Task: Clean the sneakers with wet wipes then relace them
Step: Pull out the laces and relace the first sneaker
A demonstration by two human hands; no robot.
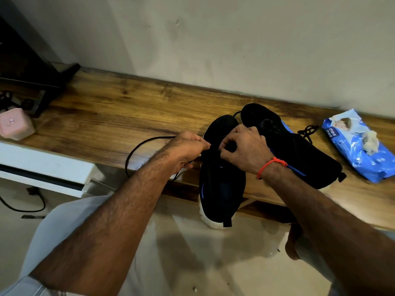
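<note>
Lace [136,150], thin and limp, is pinched by the left hand [188,149] and right hand [241,146] over the near shoe [222,184] at the shelf [111,116] edge; best held close to its stiff tip; wipes pack [359,150] lies far right

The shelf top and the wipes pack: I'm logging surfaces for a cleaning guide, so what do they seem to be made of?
The shelf top looks like wood or a wood-look laminate: brown streaked grain with a smooth, slightly glossy sheen; which of the two cannot be told. The wipes pack looks like thin glossy plastic film: blue and white print, crinkled folds, bright highlights.
</note>
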